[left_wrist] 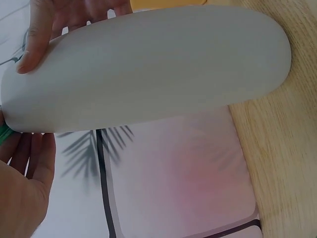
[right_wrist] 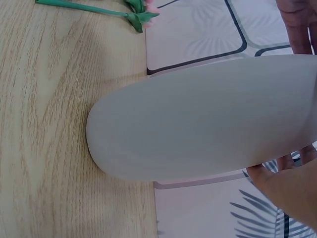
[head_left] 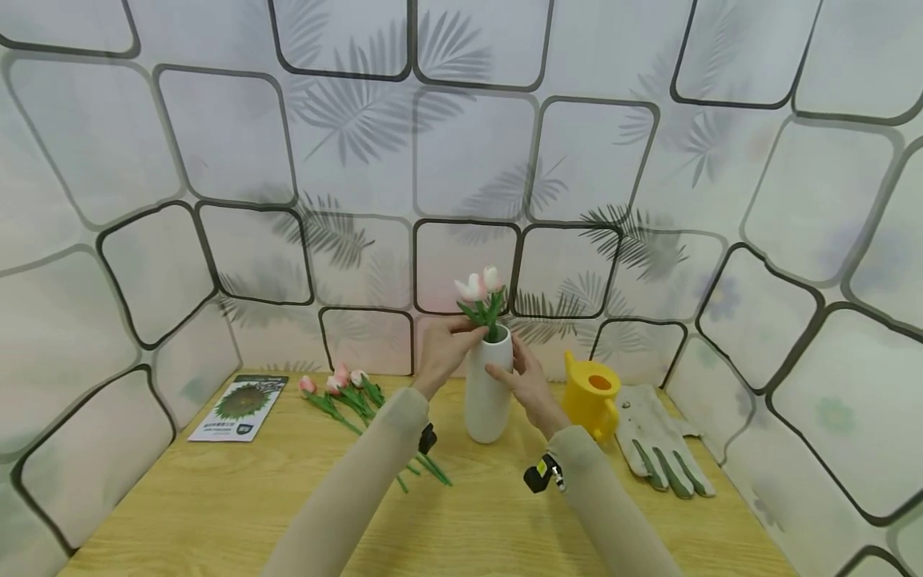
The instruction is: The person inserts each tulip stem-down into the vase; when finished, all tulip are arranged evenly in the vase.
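A tall white vase (head_left: 487, 393) stands upright on the table. White and pink tulips (head_left: 476, 288) rise from its mouth, their green leaves close over the rim. At the left of the rim, my left hand (head_left: 449, 346) pinches the tulips by their stems, partly hidden behind the thumb. My right hand (head_left: 532, 383) grips the vase's upper right side, thumb in front and fingers round the back. The vase (left_wrist: 148, 69) fills much of the left wrist view, with the left hand (left_wrist: 25, 193) beside its mouth. From the right wrist, the right hand (right_wrist: 292, 183) lies along its side.
Several pink and white tulips (head_left: 353, 393) lie left of the vase, stems toward me. Farther left is a seed packet (head_left: 241, 407) with a sunflower picture. A yellow watering can (head_left: 586, 401) stands right of the vase, beside grey-green gloves (head_left: 656, 437). Patterned cloth walls (head_left: 353, 264) surround the table.
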The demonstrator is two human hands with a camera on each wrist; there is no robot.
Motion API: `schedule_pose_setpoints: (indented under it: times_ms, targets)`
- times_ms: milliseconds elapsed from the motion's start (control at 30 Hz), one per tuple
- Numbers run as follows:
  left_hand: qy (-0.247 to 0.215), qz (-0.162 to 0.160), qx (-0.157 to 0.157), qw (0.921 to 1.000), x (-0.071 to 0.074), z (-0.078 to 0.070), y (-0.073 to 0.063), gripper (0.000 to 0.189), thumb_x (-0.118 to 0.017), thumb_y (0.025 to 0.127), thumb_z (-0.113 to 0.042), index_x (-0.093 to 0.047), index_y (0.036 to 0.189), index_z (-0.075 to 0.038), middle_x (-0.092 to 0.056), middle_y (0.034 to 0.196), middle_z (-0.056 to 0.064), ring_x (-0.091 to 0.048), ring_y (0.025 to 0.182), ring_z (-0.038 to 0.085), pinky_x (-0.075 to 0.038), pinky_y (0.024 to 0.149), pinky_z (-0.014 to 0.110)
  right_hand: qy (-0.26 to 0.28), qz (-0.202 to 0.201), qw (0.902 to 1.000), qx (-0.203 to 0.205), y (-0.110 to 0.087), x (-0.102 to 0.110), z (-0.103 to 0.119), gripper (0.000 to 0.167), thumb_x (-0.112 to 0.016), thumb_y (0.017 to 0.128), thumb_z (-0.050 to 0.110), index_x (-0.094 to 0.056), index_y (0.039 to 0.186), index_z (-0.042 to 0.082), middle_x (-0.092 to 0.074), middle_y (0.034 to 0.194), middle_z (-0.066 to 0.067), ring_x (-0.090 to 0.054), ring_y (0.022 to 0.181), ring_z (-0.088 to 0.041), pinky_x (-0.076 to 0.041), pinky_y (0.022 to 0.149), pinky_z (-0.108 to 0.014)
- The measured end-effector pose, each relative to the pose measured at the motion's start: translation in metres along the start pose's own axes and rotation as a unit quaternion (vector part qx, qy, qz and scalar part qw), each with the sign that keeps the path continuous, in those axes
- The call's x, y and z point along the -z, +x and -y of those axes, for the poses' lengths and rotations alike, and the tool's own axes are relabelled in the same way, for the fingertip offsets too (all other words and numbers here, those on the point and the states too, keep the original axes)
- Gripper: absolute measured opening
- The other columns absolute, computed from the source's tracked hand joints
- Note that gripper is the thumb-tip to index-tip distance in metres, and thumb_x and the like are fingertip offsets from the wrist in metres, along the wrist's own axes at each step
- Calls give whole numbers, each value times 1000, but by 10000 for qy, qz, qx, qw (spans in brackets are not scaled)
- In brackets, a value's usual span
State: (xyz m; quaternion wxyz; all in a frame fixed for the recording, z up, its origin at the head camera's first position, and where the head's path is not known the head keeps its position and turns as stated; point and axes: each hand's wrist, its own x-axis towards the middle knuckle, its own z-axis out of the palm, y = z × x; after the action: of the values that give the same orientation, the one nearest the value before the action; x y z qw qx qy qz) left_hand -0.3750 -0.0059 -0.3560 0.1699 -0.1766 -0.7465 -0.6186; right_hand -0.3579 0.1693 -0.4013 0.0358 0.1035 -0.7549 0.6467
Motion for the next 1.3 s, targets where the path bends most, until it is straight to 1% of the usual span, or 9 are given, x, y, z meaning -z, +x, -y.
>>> schedule_pose_setpoints:
  times_ms: [167,433,533,667,767,900,1000,1167,1300]
  targets:
    - [-70,-11,-187,9998,2,4,-1,24,-78,84,-33,-78,104,-20,-76,99,-1,-70,96,14,-59,87,38,-3,-40,10000,17,1,0,0,86,-73,90,30,-19,158,24,-25,162,-2,-26,148,-31,-26,118,-60]
    - [-328,-107,-749,9966,16,11,-4,32,-78,85,-29,-75,110,-9,-75,105,6,-69,94,16,-59,83,33,42,-5,10000,27,1,-2,1,86,-72,91,28,-19,158,24,-24,162,-5,-25,148,-33,-25,118,-61]
    - [-473,-114,-521,9975,25,13,-8,35,-77,86,-29,-73,111,-5,-73,106,8,-67,91,13,-58,78,30,40,5,10000,-40,2,-1,2,86,-72,91,27,-18,158,24,-24,162,-5,-26,148,-32,-24,119,-60]
    - [-990,-30,-37,9951,38,19,-13,33,-75,88,-22,-71,111,1,-72,101,11,-66,86,14,-59,73,27,15,43,9999,-153,1,0,5,88,-72,91,24,-15,159,21,-21,163,-7,-24,148,-33,-23,119,-59]
    - [-1050,-101,220,9942,48,25,-18,30,-74,89,-20,-71,110,2,-73,94,7,-68,84,21,-59,70,26,-22,91,9998,-183,-5,-1,14,87,-70,92,20,-15,159,16,-19,164,-10,-23,149,-35,-23,119,-60]
    - [-935,-210,531,9940,61,32,-26,29,-74,89,-21,-72,109,-1,-74,89,3,-69,77,20,-57,63,23,-52,141,9998,-115,-14,-2,29,84,-69,93,16,-15,158,13,-21,163,-12,-25,148,-36,-25,119,-59]
    - [-971,-196,683,9927,69,40,-31,28,-74,89,-21,-72,108,-1,-74,91,8,-68,73,14,-57,64,24,-18,168,9998,-62,-18,-3,34,83,-68,94,15,-16,158,13,-22,162,-13,-26,147,-35,-25,119,-58]
    - [-973,-104,705,9927,84,54,-40,28,-73,90,-20,-72,110,0,-71,102,22,-69,81,16,-61,77,35,3,145,9998,-110,-20,-4,36,83,-68,94,17,-15,158,13,-22,163,-12,-25,148,-35,-24,120,-57]
    - [-786,-130,810,9935,97,67,-47,31,-72,91,-20,-70,114,0,-71,107,23,-70,85,18,-61,77,33,-36,108,9998,-189,-19,-4,36,84,-69,94,18,-15,158,13,-21,163,-12,-24,148,-35,-24,120,-57]
